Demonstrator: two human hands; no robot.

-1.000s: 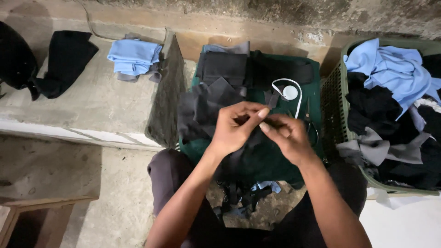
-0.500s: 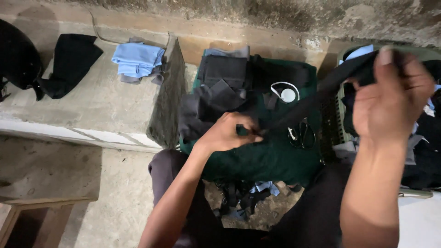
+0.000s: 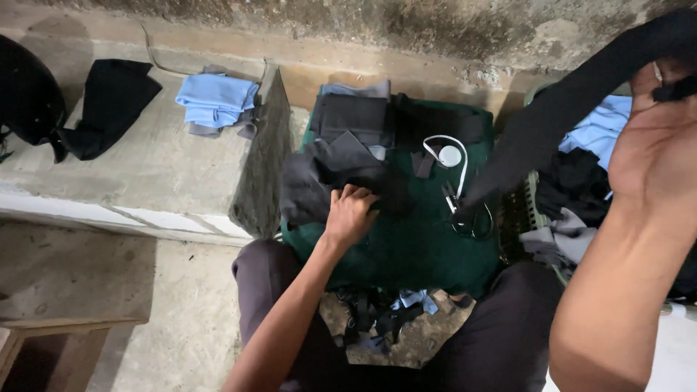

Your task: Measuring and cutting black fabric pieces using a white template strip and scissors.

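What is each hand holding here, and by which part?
Right hand grips a dark fabric strip at its upper end. Left hand rests on dark cloth pieces, grip unclear.

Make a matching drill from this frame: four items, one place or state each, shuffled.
Items:
1. light blue cloth pile
2. scissors
3. black strip
4. left hand

Places or states:
A. held up in the right hand
B. on the concrete ledge
C. on dark cloth pieces
D. lying on the green cloth

Pairs: 1-B, 2-D, 3-A, 4-C
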